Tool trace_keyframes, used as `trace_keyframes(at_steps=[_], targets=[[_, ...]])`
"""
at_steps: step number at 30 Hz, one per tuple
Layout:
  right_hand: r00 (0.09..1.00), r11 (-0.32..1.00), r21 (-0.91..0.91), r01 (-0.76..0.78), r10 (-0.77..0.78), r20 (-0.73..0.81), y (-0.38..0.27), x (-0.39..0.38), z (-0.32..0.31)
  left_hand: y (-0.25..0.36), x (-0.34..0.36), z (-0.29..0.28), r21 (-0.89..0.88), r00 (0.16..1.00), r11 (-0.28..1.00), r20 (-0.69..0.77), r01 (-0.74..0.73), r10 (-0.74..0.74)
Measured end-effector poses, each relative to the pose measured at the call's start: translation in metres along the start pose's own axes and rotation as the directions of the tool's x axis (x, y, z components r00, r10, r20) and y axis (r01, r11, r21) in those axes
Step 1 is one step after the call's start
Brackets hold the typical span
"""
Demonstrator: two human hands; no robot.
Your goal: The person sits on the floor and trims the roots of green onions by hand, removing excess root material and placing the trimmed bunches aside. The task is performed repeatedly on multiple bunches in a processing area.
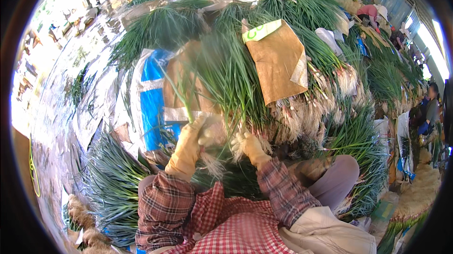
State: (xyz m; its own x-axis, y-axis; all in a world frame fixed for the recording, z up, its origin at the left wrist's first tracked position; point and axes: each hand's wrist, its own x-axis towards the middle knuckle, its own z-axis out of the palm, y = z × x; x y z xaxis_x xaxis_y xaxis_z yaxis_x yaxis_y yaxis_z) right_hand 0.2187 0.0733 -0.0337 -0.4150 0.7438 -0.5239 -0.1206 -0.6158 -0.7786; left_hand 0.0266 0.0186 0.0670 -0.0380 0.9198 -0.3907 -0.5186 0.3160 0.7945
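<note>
Closest in, 2 plaid sleeves (pixel 165 207) rise from a red checked apron (pixel 236 228). The left hand (pixel 188 143), in a tan glove, is closed around a thin onion stalk (pixel 181 100) that stands up from its fist, white roots (pixel 212 164) hanging just below. The right hand (pixel 247 146), gloved too, grips the root end of the same small clump. Green onions lie at the left knee (pixel 113 183). Beyond the hands sits a blue tarp (pixel 153 98), then a big pile of bundled onions (pixel 226 74) topped by a brown paper sheet (pixel 278 60). Further right, another person (pixel 430 108) sits among more bundles.
</note>
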Motion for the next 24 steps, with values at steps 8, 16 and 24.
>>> trace_keyframes(at_steps=[8, 16, 24], targets=[[0.911, 0.598, -0.754, 0.272, -0.413, 0.0, -0.012, -0.105, 0.029, -0.018, -0.029, 0.025, 0.402, 0.982, 0.906, 0.067, 0.135, -0.176], [0.986, 0.993, -0.097, 0.068, -0.052, 0.157, 0.012, -0.038, -0.001, -0.04, -0.015, 0.026, 0.21, 0.948, 0.926, -0.025, 0.315, -0.317], [0.869, 0.918, 0.388, -0.081, -0.126, 0.478, 0.084, 0.035, -0.009, -0.065, -0.004, 0.02, -0.225, 0.886, 0.862, 0.211, 0.455, -0.412]])
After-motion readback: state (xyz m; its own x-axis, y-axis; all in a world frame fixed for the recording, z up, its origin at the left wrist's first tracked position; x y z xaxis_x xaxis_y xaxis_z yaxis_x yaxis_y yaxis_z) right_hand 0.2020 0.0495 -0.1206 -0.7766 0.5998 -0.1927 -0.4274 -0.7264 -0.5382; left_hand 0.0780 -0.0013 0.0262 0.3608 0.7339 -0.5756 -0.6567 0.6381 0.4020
